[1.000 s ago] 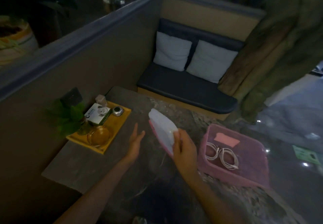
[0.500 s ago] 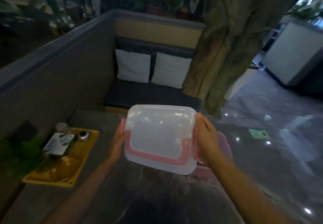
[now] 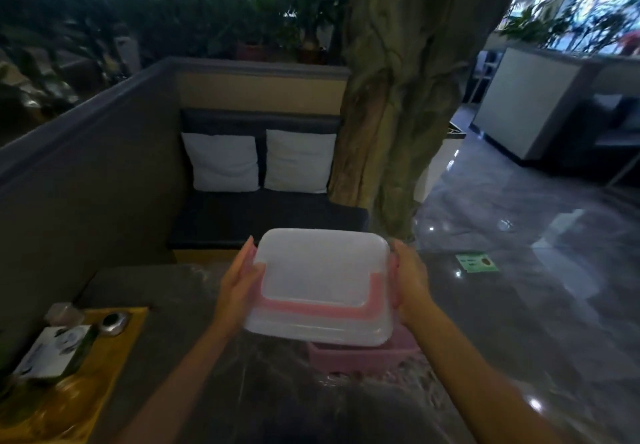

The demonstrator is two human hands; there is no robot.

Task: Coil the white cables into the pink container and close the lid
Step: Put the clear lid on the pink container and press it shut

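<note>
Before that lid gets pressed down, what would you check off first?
1. Lid held at both sides by left hand and right hand: ok.
2. Lid over the pink container: ok, roughly above it.
3. Lid level: not ok, tilted.
4. White cables fully inside: cannot tell, hidden by the lid.
5. Lid seated on the rim: not ok, not yet down.
</note>
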